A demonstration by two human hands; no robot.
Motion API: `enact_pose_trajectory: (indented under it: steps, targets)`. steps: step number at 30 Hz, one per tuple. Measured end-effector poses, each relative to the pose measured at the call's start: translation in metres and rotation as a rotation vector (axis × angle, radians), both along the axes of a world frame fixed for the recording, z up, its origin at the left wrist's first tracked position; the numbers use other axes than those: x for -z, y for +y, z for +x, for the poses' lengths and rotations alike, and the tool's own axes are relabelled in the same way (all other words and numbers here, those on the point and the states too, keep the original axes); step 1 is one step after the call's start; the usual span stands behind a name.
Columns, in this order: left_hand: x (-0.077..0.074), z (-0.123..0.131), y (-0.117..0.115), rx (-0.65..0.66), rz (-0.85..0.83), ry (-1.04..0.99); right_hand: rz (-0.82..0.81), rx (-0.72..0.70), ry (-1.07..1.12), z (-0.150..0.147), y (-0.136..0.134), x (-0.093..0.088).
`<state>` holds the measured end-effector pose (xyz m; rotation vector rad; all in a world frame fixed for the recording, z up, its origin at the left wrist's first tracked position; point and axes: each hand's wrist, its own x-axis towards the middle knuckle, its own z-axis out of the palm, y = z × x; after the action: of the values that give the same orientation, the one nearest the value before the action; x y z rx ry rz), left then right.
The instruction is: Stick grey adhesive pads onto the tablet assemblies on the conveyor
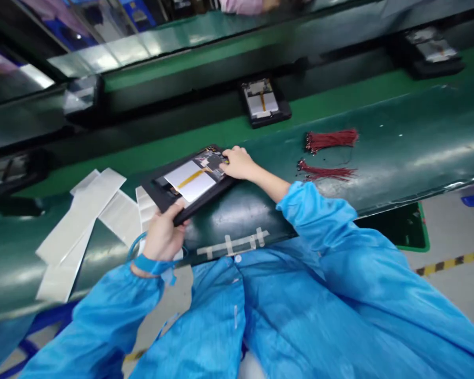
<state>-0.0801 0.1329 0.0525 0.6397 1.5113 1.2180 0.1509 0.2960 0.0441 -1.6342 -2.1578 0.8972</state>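
Observation:
A black tray (155, 190) carries an opened tablet (193, 179), its white battery crossed by a yellow ribbon cable. My left hand (165, 231) is closed round the tray's near left corner, thumb on top; a blue wrist strap circles that wrist. At the far right end, my right hand (239, 162) has its fingers bent over the edge, by the tablet's circuit board. Whether those fingers grip the tray or only touch the board is hard to make out. The tray is held at a slant above the green bench.
White adhesive sheets (81, 221) lie overlapping at left. Two bundles of red wires (332, 139) rest on the bench at right. Behind, a conveyor line (205, 126) bears several black trays with opened devices (263, 100). A person's pink sleeve (243, 5) shows across the line.

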Motion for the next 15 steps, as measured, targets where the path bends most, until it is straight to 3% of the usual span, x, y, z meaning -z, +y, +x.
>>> enact_pose_trajectory:
  steps: [2, 4, 6, 8, 10, 13, 15]
  targets:
    - [0.004, 0.031, -0.056, 0.0, -0.096, -0.089, 0.009, -0.096, -0.01, 0.015, -0.019, 0.01]
    - [0.003, 0.056, -0.099, 0.098, -0.233, -0.204, 0.064, -0.218, 0.005, 0.022, -0.029, 0.018]
    - [-0.002, 0.069, -0.127, 0.309, -0.38, -0.32, 0.104, -0.337, 0.079, 0.027, -0.034, 0.017]
    - [-0.006, 0.068, -0.144, 0.627, -0.419, -0.295, 0.117, -0.385, 0.19, 0.038, -0.039, 0.006]
    - [-0.005, 0.057, -0.15, 0.829, -0.218, 0.031, 0.186, -0.325, 0.287, 0.065, -0.045, -0.014]
    - [0.012, 0.038, -0.142, 0.746, 0.311, 0.774, 0.42, -0.045, 0.408, 0.131, -0.063, -0.046]
    - [0.031, 0.032, -0.126, 0.753, 0.522, 1.056, 0.564, 0.199, 0.401, 0.18, -0.078, -0.055]
